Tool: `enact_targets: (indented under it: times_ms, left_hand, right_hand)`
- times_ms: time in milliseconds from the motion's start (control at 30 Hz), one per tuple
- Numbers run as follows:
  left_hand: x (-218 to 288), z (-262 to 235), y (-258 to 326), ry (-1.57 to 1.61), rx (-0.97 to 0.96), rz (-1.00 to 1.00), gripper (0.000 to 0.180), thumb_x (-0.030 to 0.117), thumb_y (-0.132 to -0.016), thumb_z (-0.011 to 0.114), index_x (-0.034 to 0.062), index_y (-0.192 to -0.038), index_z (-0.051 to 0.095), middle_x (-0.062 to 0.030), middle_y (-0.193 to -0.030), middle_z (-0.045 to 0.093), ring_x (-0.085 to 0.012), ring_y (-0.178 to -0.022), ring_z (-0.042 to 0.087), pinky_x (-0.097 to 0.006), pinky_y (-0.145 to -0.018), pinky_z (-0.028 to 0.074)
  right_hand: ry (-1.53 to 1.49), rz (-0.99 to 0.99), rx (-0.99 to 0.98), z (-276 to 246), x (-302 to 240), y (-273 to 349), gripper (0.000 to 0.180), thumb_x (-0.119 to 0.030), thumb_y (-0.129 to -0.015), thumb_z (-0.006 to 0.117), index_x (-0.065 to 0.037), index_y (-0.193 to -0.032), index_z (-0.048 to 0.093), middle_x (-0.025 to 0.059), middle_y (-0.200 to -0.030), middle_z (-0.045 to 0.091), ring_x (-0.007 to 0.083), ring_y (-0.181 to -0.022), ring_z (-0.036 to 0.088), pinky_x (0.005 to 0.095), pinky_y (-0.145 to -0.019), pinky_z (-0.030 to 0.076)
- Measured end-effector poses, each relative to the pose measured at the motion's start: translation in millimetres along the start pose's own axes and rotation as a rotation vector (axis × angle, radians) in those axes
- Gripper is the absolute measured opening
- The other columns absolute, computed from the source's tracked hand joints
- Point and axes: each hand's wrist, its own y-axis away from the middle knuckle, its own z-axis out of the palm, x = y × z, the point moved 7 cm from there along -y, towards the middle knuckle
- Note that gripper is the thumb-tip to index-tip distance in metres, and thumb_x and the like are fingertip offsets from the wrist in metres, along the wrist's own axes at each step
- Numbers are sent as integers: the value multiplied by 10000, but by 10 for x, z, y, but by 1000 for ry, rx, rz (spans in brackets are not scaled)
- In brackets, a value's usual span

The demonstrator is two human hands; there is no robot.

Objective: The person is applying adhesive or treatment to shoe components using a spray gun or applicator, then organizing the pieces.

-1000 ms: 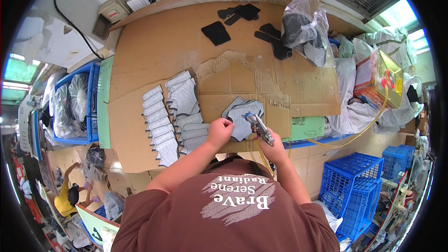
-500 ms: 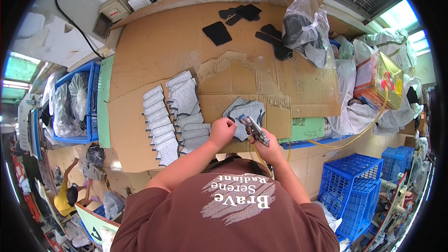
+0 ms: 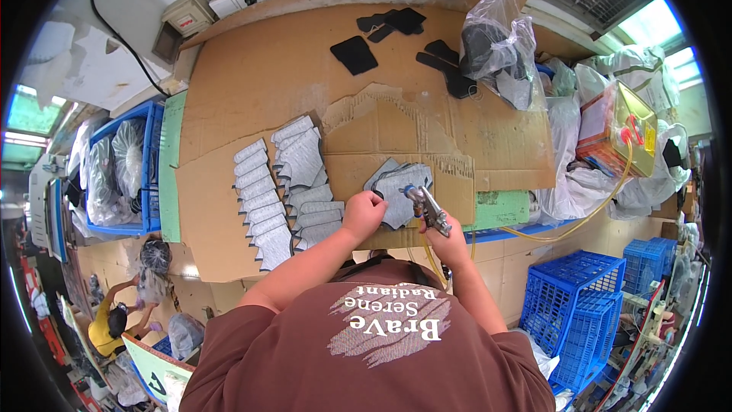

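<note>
A small stack of grey fabric pieces with dark edges lies on the cardboard in front of me. At the stack's left edge my left hand is closed, pinching a dark-edged corner of a grey piece between thumb and finger. My right hand is wrapped round a metal spray gun, whose blue-tipped nozzle points at the stack from its right side. Further left, overlapping grey fabric pieces lie fanned out in two rows.
Cardboard covers the table. Black cut pieces and a clear plastic bag lie at its far side. A yellow hose runs to a metal can on the right. Blue crates stand lower right; another person works lower left.
The spray gun and my right hand have shifted slightly right, away from my left hand. My left hand has stayed at the stack's edge.
</note>
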Motion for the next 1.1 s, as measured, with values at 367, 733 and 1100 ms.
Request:
enact_targets:
  times_ms: [367,733,1100]
  left_hand:
    - [-4,-58,6,-8,31,31,209,190,-724,638,-17,-710,617,-117,-647,620,-188,-596,583,-311,-575,459]
    - [-841,-1400,-57,99,400,-90,187,152,-775,604,-34,-798,600,-108,-689,605,-159,-636,563,-292,-592,444]
    - [-613,-1659,-66,-371,525,-175,280,237,-713,673,0,-845,601,-138,-801,606,-279,-750,578,-355,-678,467]
  right_hand:
    - [49,51,106,-257,-10,42,230,4,-722,472,-14,-936,556,29,-762,584,117,-709,542,252,-696,434]
    - [39,74,-11,-199,33,36,277,8,-722,476,-34,-981,566,8,-854,585,74,-723,499,223,-659,415]
    - [38,87,-64,-68,2,8,279,20,-731,469,-30,-987,569,11,-832,589,84,-732,507,227,-679,414]
